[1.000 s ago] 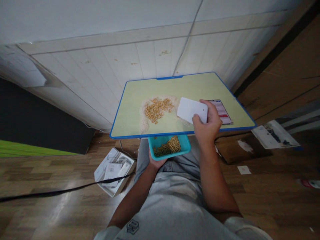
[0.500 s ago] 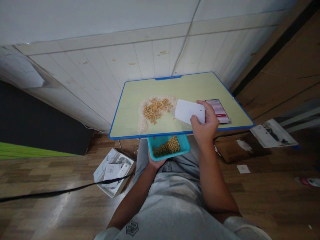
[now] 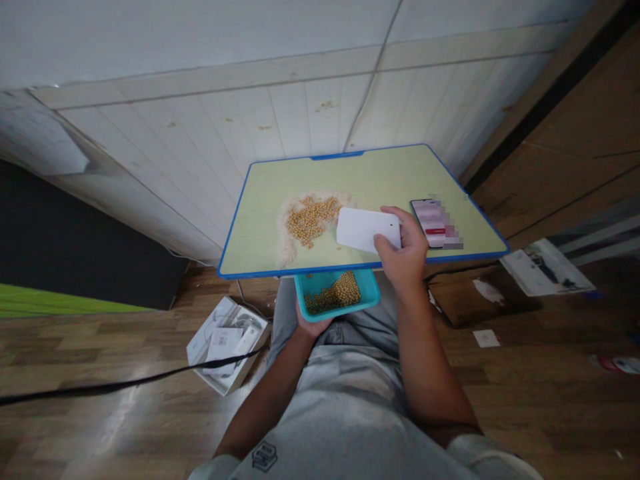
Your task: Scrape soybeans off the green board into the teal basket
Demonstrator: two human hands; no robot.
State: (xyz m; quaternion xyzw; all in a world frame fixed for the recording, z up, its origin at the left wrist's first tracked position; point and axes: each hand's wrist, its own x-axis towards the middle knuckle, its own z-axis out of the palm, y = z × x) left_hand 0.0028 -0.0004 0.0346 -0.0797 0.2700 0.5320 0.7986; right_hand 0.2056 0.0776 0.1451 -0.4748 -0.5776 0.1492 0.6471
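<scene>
My right hand grips a white flat dough scraper by its right end, thumb on top. The scraper is over the table just right of a pile of yellow soybeans. Pale rice grains ring the beans on their left, far and front sides. Below the table's front edge, my left hand holds a turquoise plastic tray from beneath, its fingers mostly hidden. More soybeans lie in the tray, heaped toward its right side.
The small yellow-green table has a blue rim and stands against a white panelled wall. A smartphone lies on its right part. On the floor are an open white box at left and a cardboard box at right. A black strap crosses the left.
My right hand has moved the scraper left and slightly nearer to me, closer to the bean pile. The left hand and the tray stay put.
</scene>
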